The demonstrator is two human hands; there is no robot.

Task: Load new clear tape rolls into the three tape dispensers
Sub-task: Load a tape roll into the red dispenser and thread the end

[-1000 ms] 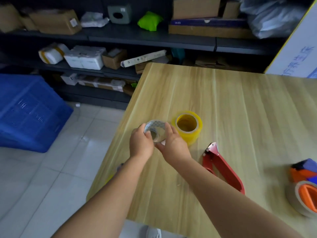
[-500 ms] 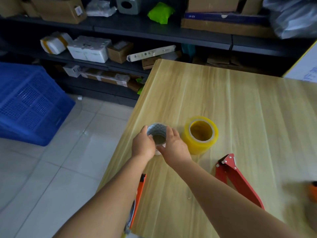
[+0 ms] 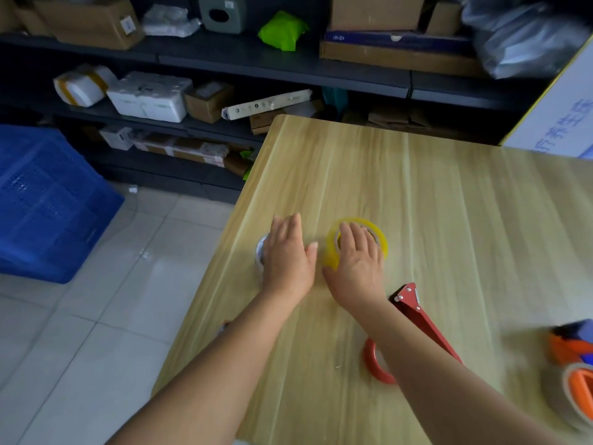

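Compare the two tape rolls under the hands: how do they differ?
The yellow-tinted roll is larger and mostly visible; the whitish roll is smaller and largely hidden. The right hand lies over the yellow-tinted roll, the left hand over the whitish roll. The whitish roll sits nearer the table edge. Both rest on the table, apart.

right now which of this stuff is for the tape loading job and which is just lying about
For the job:
- yellowish tape roll, under the right hand
- pale roll, under the left hand
- red dispenser
- orange dispenser at the table's right edge

Lying about:
- blue crate on the floor
- boxes on the shelves
- green bag
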